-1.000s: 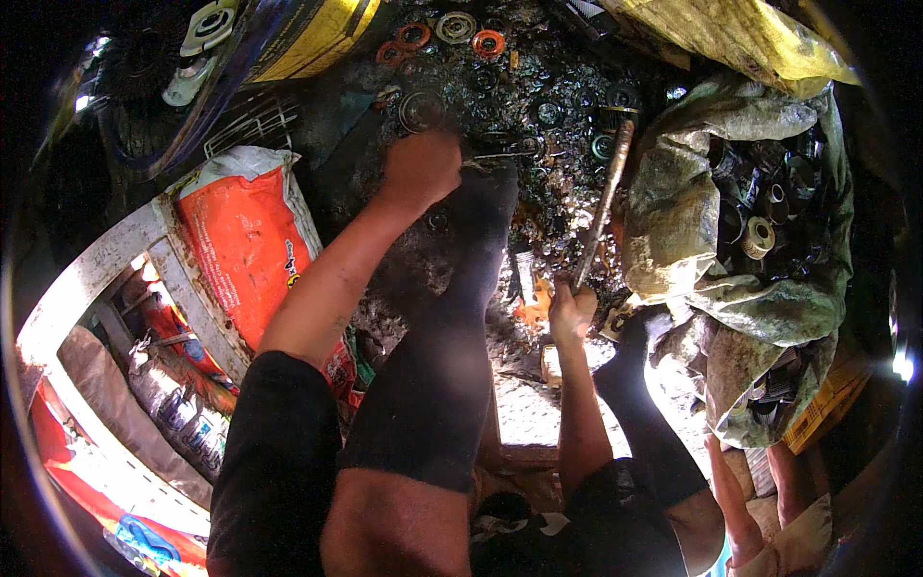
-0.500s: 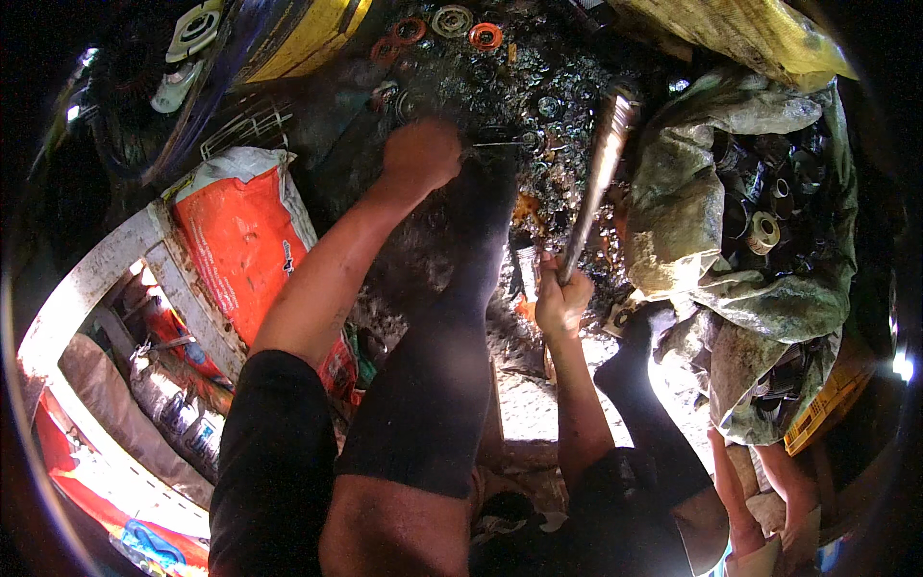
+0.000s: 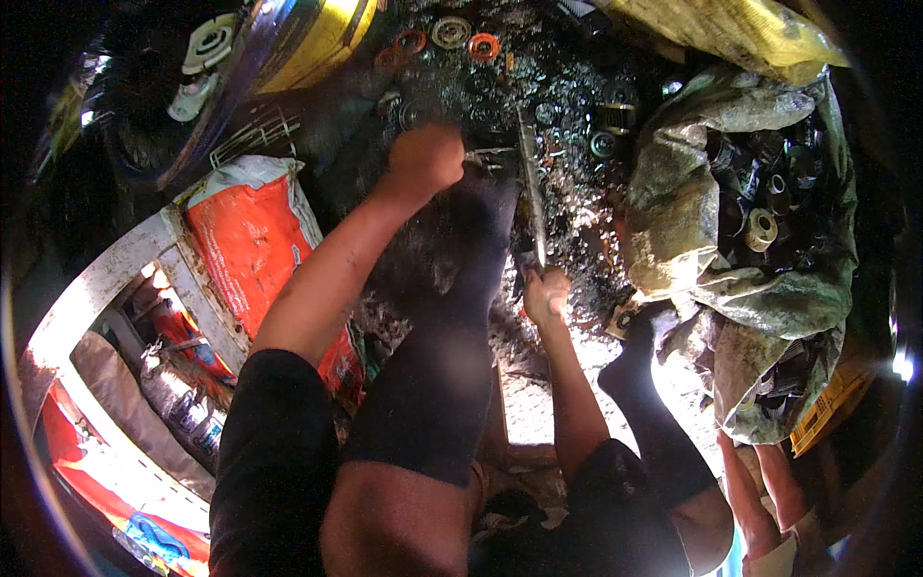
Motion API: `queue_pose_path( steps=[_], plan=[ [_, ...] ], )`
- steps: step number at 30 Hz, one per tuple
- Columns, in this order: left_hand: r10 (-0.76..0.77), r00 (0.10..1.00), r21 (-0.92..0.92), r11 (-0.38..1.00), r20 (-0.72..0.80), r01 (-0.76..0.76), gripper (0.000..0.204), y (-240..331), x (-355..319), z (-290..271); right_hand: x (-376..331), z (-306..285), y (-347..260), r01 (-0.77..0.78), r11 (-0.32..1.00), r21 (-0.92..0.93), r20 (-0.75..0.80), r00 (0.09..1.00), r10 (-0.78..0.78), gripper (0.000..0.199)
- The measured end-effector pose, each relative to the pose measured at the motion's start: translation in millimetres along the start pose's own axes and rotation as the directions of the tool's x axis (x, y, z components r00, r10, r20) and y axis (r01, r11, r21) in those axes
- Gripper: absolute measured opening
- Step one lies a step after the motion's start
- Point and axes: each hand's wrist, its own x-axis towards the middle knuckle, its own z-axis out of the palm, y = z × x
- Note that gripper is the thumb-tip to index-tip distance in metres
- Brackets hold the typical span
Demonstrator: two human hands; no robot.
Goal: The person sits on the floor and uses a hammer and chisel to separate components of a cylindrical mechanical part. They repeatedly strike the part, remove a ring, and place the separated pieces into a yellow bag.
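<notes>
My right hand (image 3: 547, 293) is wrapped round the lower end of a long metal bar (image 3: 533, 188). The bar points away from me, its far end low over the dark, greasy ground beside my left hand. My left hand (image 3: 426, 158) is a fist just beyond my left foot. From its right side a thin metal rod (image 3: 495, 152) sticks out; most of it is hidden in the fist or blurred. Where the rod and bar come close, I cannot make out the piece between them.
Orange ring-shaped parts (image 3: 484, 46) and small metal scraps lie on the far ground. At right an open woven sack (image 3: 673, 212) holds dark parts. A red and white bag (image 3: 250, 240) and a white frame (image 3: 106, 279) stand at left. Another person's limbs (image 3: 760, 490) show lower right.
The metal bar has swung down and to the left, from raised at the right to low beside my left hand. My left fist has stayed almost in place.
</notes>
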Motion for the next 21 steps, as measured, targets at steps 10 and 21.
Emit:
queue_pose_path(
  steps=[10, 21],
  plan=[
    [-0.270, 0.961, -0.025, 0.963, -0.052, 0.269, 0.020, -27.3, -13.5, 38.2, 14.1, -90.6, 7.3, -0.107, 0.970, 0.219, -0.071, 0.990, 0.125, 0.040],
    [-0.155, 0.896, 0.024, 0.983, -0.417, 0.181, 0.048, -142.2, -27.4, 16.7, 35.0, -117.6, 68.6, -0.193, 0.944, -0.267, -0.127, 0.978, 0.165, 0.042]
  ],
)
